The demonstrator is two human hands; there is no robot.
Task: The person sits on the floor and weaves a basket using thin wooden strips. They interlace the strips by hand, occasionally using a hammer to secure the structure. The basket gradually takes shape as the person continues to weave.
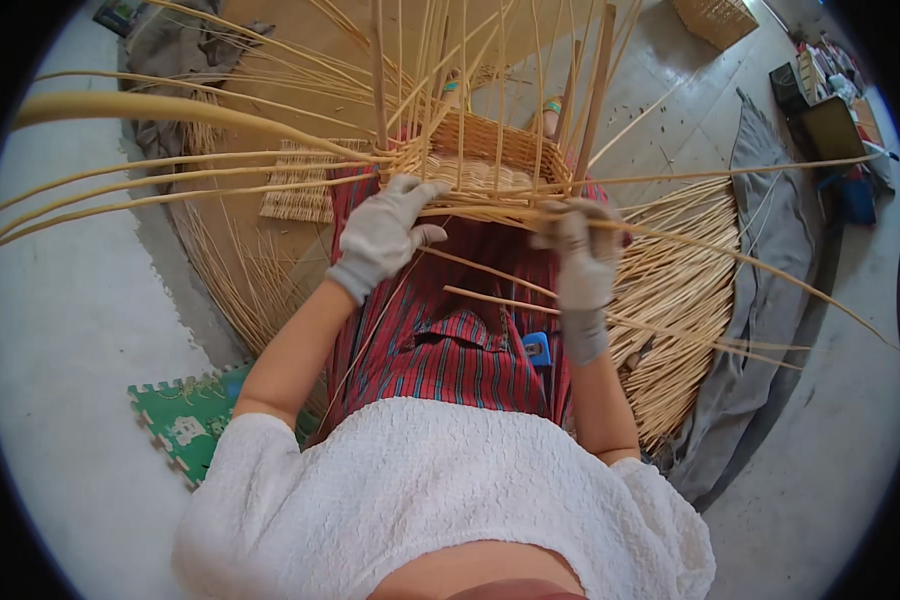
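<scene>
A partly woven wicker basket (495, 150) rests before me at my lap, with thin upright stakes and thicker wooden posts rising from it. My left hand (385, 228), in a pale work glove, grips the basket's near left edge, its thumb apart from the fingers. At the near right corner, my right hand (584, 255), gloved too and smeared by motion at the fingertips, is closed around wicker rods (670, 237) running along the near side. Other loose rods (500, 299) cross above my red striped apron (450, 370). The weave under my fingers is hidden.
Long rods (220, 118) fan out to the left, one much thicker. A large pile of rods (685, 300) lies on grey cloth (770, 260) at the right. A woven panel (300, 185), green foam mat (190, 425) and another basket (715, 20) lie around. A blue clip-like object (537, 348) is on the apron.
</scene>
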